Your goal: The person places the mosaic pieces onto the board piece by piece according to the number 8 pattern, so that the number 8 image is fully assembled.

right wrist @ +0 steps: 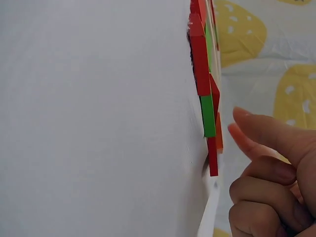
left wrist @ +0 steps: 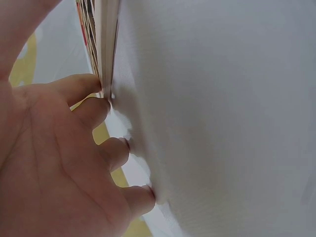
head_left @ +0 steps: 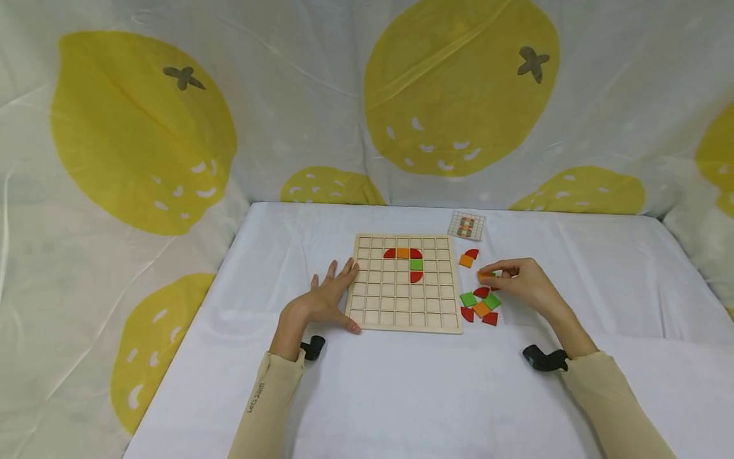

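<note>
A wooden grid board (head_left: 381,304) lies flat on the white cloth. In its upper cells sit an orange square (head_left: 403,253), a green square (head_left: 416,264) and several red quarter-round tiles (head_left: 416,277). My left hand (head_left: 322,299) is spread beside the board, fingertips and thumb touching its left edge. To the right of the board, my right hand (head_left: 527,285) is over loose tiles, thumb and index fingertips at an orange tile (head_left: 485,276). In the right wrist view these two fingertips stand a little apart, with no tile visible between them; the other fingers are curled.
Below the right hand lie loose green (head_left: 468,299), orange (head_left: 482,310) and red tiles (head_left: 490,319). Farther back, another orange square (head_left: 466,261) touches a red quarter-round. A small pattern card (head_left: 467,226) lies past the board's upper right corner. Lemon-printed cloth hangs behind the table.
</note>
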`<control>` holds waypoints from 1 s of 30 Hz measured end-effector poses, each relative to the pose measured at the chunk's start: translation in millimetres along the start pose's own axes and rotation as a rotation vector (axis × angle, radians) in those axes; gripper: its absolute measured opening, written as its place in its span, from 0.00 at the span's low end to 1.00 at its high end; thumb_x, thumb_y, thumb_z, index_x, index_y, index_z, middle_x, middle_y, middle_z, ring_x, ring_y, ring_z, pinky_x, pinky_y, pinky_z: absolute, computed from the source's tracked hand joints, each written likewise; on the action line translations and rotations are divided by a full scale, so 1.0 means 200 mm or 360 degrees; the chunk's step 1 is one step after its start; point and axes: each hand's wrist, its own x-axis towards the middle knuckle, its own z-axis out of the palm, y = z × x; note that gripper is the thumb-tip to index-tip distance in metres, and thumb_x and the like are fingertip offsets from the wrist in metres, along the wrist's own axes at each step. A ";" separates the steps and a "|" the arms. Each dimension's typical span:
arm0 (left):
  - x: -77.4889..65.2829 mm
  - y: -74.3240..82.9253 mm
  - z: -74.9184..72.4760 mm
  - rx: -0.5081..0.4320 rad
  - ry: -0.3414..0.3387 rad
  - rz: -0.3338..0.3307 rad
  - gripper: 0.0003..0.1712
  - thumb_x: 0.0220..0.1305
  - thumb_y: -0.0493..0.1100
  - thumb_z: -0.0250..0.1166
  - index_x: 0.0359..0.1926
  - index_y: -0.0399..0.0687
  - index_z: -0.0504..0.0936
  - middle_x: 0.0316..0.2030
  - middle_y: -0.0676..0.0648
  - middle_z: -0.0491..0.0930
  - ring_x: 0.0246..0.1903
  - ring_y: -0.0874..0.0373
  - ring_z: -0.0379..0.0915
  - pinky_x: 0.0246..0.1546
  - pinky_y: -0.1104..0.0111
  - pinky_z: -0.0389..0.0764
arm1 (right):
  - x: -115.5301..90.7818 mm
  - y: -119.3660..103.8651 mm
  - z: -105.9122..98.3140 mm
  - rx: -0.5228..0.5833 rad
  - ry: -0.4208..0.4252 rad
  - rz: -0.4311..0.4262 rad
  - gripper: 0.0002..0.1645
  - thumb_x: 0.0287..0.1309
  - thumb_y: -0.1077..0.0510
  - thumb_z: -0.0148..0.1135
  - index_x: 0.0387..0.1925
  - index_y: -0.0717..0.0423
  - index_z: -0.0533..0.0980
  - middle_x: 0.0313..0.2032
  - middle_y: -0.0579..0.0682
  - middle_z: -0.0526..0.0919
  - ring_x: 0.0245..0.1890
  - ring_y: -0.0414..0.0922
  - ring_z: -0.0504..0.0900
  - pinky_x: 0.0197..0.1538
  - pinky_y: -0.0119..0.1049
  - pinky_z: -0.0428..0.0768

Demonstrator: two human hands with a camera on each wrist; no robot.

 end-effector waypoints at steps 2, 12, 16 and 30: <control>0.00 0.00 0.00 -0.0001 0.0002 0.0001 0.79 0.44 0.55 0.85 0.84 0.45 0.40 0.84 0.46 0.29 0.82 0.38 0.17 0.77 0.31 0.27 | 0.00 0.01 -0.01 0.0018 0.0001 -0.0007 0.22 0.59 0.48 0.76 0.52 0.54 0.87 0.22 0.46 0.66 0.29 0.43 0.68 0.30 0.33 0.64; 0.00 0.00 0.00 0.0002 0.0014 0.0009 0.79 0.43 0.55 0.86 0.84 0.45 0.41 0.84 0.46 0.30 0.82 0.38 0.18 0.77 0.31 0.28 | 0.02 0.03 -0.01 -0.0043 0.0033 0.0021 0.23 0.59 0.51 0.76 0.54 0.55 0.86 0.22 0.47 0.67 0.27 0.44 0.68 0.28 0.33 0.64; 0.00 0.00 0.00 -0.0002 0.0011 0.0018 0.79 0.43 0.55 0.86 0.84 0.45 0.40 0.84 0.45 0.30 0.82 0.38 0.18 0.77 0.31 0.27 | 0.03 0.04 -0.01 -0.0065 0.0033 0.0016 0.22 0.60 0.52 0.75 0.54 0.55 0.85 0.22 0.47 0.67 0.27 0.44 0.68 0.29 0.33 0.65; 0.00 -0.01 0.00 -0.0017 0.0013 0.0019 0.80 0.43 0.56 0.86 0.84 0.45 0.39 0.84 0.45 0.30 0.82 0.38 0.18 0.77 0.31 0.27 | 0.02 -0.01 0.01 -0.0032 0.0015 0.0031 0.26 0.58 0.46 0.77 0.52 0.58 0.85 0.21 0.45 0.66 0.28 0.44 0.69 0.30 0.34 0.64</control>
